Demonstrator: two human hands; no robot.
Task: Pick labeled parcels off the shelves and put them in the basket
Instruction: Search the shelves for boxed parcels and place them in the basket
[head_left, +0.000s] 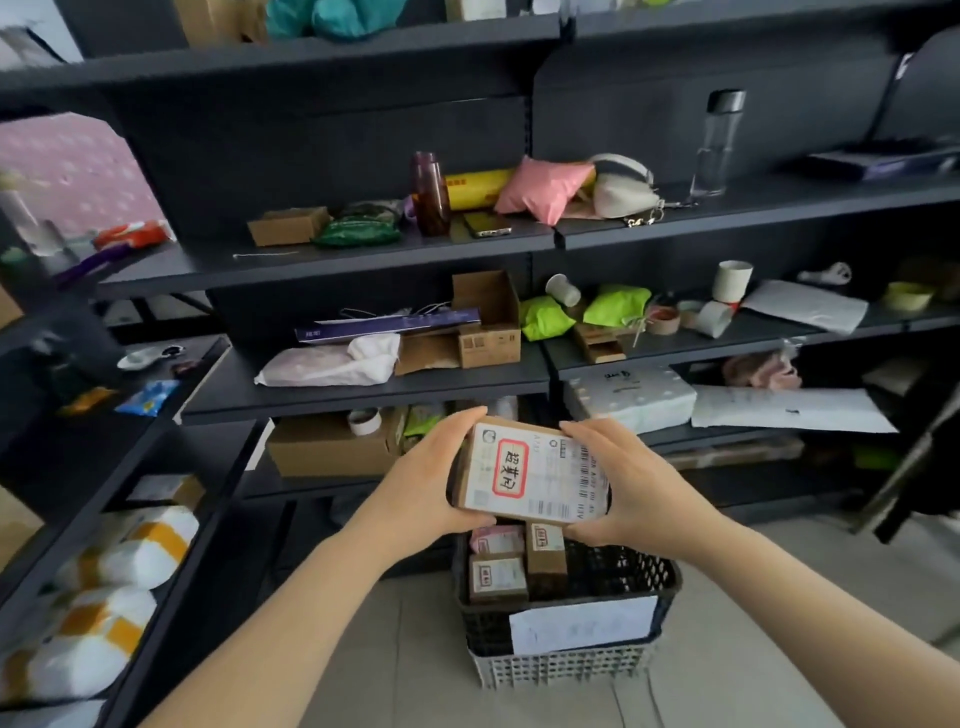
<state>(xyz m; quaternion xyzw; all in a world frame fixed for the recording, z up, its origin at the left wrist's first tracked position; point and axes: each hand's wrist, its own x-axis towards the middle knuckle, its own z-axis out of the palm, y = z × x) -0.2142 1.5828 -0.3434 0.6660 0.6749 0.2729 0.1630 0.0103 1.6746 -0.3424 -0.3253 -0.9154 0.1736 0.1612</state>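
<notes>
I see the left hand (415, 488) and right hand (631, 483) both gripping one labeled parcel (535, 475) above the basket (670, 579) holding three parcels (498, 577).

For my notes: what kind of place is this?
Probably a parcel storeroom: dark shelves hold mixed packages; left hand and right hand grip a labeled box above a basket of labeled parcels.

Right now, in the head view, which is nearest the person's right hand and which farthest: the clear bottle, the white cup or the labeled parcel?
1. labeled parcel: gripped by the right hand, on its left side.
2. white cup: up and to the right, on the middle shelf.
3. clear bottle: higher again, on the upper shelf.
</notes>
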